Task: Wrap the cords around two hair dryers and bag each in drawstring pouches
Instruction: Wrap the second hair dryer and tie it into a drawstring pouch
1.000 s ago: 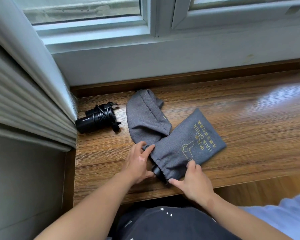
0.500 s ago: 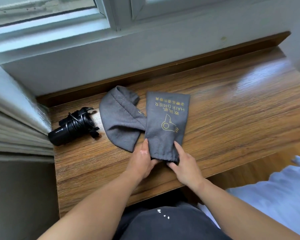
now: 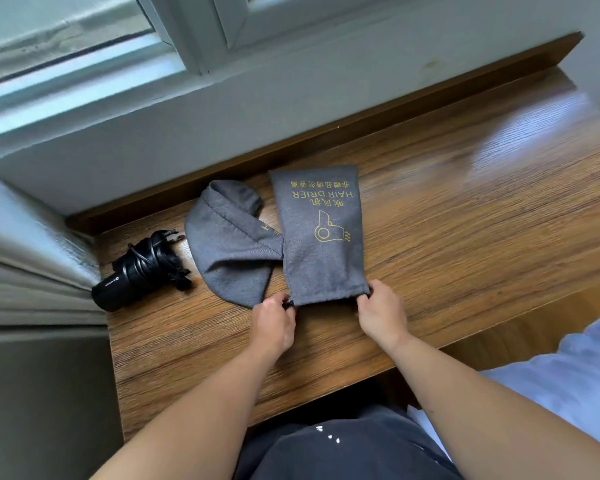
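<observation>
A grey drawstring pouch (image 3: 321,237) with a gold hair-dryer print lies lengthwise on the wooden ledge (image 3: 465,220), its mouth toward me. My left hand (image 3: 274,322) pinches the left corner of the mouth and my right hand (image 3: 381,311) pinches the right corner, fingers closed on the fabric or cords. Whatever is inside the pouch is hidden. A second grey pouch (image 3: 229,247) lies crumpled just left of it, partly under it. A black hair dryer (image 3: 139,271) with its cord wound around it rests at the far left of the ledge.
A window frame (image 3: 194,36) and a white wall run along the back of the ledge. A folded curtain or blind (image 3: 21,258) hangs at the left, close to the dryer. White bedding (image 3: 568,375) sits at lower right. My dark-clothed lap is below the ledge's front edge.
The printed pouch has turned from slanting to the right to lying straight away from me. My hands moved apart from the middle of its mouth to the two corners.
</observation>
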Motion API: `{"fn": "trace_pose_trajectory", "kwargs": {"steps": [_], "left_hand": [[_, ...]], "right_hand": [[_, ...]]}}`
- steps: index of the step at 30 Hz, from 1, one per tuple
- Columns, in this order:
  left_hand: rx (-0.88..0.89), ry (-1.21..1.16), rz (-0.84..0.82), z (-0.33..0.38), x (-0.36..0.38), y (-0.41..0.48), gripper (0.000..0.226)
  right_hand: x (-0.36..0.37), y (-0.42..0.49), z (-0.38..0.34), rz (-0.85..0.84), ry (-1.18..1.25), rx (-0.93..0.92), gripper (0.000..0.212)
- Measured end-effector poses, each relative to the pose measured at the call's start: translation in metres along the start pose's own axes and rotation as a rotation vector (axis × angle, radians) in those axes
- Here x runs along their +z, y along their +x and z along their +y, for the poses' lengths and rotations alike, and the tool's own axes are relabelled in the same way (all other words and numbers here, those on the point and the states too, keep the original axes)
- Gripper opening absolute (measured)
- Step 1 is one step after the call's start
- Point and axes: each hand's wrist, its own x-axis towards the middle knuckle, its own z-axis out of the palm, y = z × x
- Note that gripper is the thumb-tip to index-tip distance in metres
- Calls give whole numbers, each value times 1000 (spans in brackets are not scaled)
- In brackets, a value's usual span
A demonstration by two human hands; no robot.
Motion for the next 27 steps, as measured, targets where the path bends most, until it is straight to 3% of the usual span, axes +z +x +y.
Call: {"fn": "trace_pose_trajectory", "kwargs": {"steps": [4, 8, 12, 21, 24, 27], "left_hand": [[74, 24, -59, -5, -6, 2, 26], [57, -137, -124, -20, -7, 4, 24], [62, -148, -152, -35, -17, 2, 18], [129, 124, -257, -69, -35, 11, 30], [123, 163, -266, -67, -33, 10, 32], [147, 129, -300, -62, -26, 5, 35]], "right_hand": [[-9, 8, 2, 17, 4, 8, 16], [-21, 5, 14, -34, 27, -128, 16], [-29, 0, 28, -63, 12, -219, 15], [-45, 13, 44, -147, -345, -375, 15], [-48, 16, 37, -158, -188, -267, 10], [-40, 11, 30, -212, 200, -69, 14]]}}
